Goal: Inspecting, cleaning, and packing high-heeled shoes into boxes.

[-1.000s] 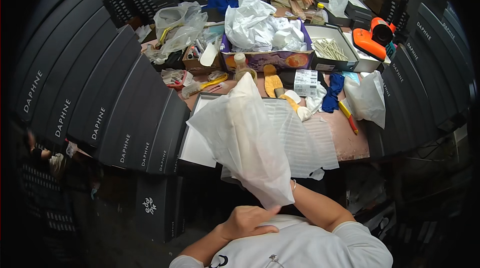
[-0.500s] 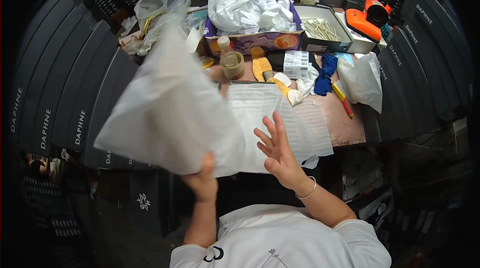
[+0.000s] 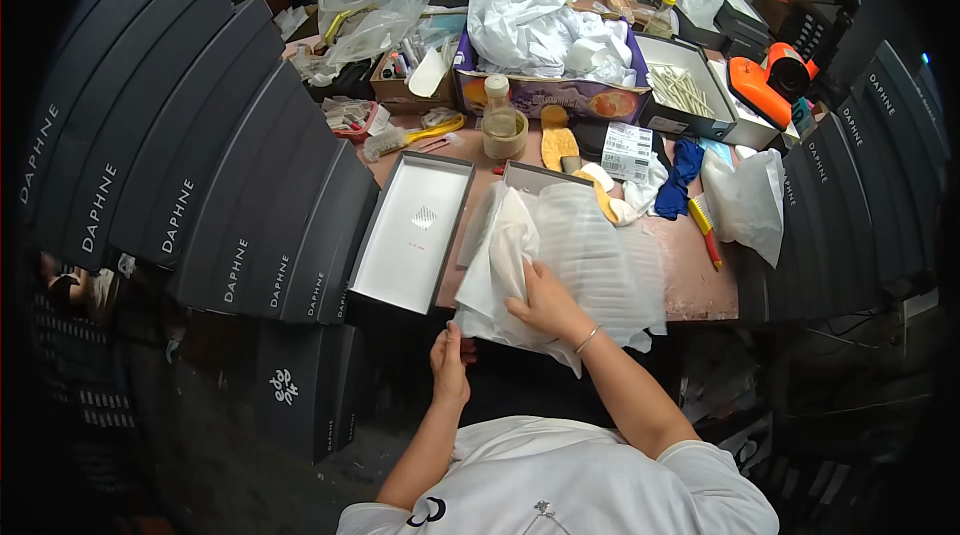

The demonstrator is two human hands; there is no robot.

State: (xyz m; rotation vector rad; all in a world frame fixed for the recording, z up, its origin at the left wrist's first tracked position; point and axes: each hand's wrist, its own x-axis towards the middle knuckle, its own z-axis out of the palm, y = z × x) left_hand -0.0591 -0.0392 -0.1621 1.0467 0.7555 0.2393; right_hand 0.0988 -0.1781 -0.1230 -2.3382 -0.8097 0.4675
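A white bag, folded around something hidden, lies in an open shoebox with a white foam sheet beside it. My right hand grips the bag from above, thumb and fingers on its near part. At the box's near left corner, my left hand is closed, its fingertips against the edge. I cannot make out whether they pinch the box or the bag. To the left, a box lid rests with its white inside facing up.
Stacked dark shoeboxes flank the table at left and right. Behind stand a purple carton of crumpled paper, a bottle in a cup and an orange tool. A brush lies at right; a person sits beyond.
The raised white bag has come down into the shoebox as a narrower bundle. My right hand has moved down onto it. The lid, hidden before, now shows at left. The view has shifted.
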